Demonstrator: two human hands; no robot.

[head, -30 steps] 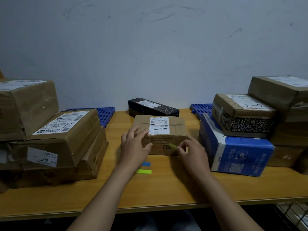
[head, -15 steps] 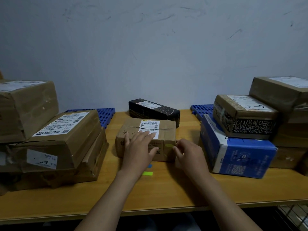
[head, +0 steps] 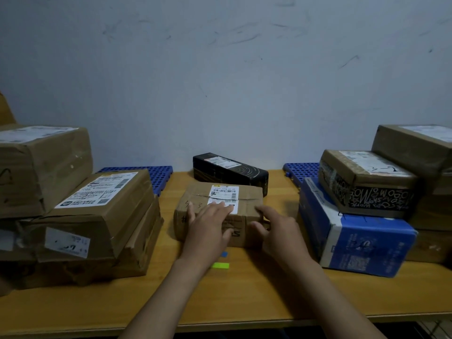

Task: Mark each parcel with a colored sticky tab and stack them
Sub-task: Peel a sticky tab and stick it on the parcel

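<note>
left hand [head: 208,230] apparently flat on parcel [head: 247,197].

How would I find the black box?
Find the wooden table against the wall. In its middle sits a small brown parcel; right behind it, nearer the wall, lies a long box. It's the only black one, with swirly lines.

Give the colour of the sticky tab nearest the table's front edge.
The tab is yellow-green; head view shows it.
</note>
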